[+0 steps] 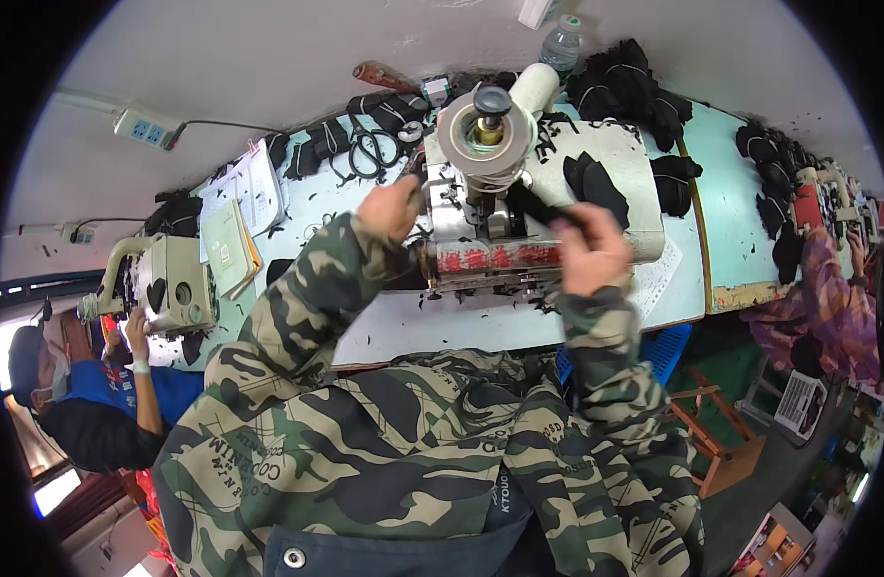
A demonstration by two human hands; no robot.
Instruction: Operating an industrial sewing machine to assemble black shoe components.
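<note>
In front of me stands a cream industrial sewing machine (644,183) with a round grey disc (454,135) and a dark knob on top. My right hand (596,252) is closed on a dark fabric piece (532,205), which reaches left to the metal parts under the disc. My left hand (388,210) is at the machine's left side, its fingers curled together. Something dark shows at its fingertips, too small to name. More dark fabric pieces (598,190) lie flat on the machine's right top.
Scissors (373,149), tied dark bundles (322,142) and papers (254,192) lie at the back left. A water bottle (560,46) and a dark fabric heap (625,82) stand behind. Co-workers sit at machines on both sides. A wooden stool (731,462) is at lower right.
</note>
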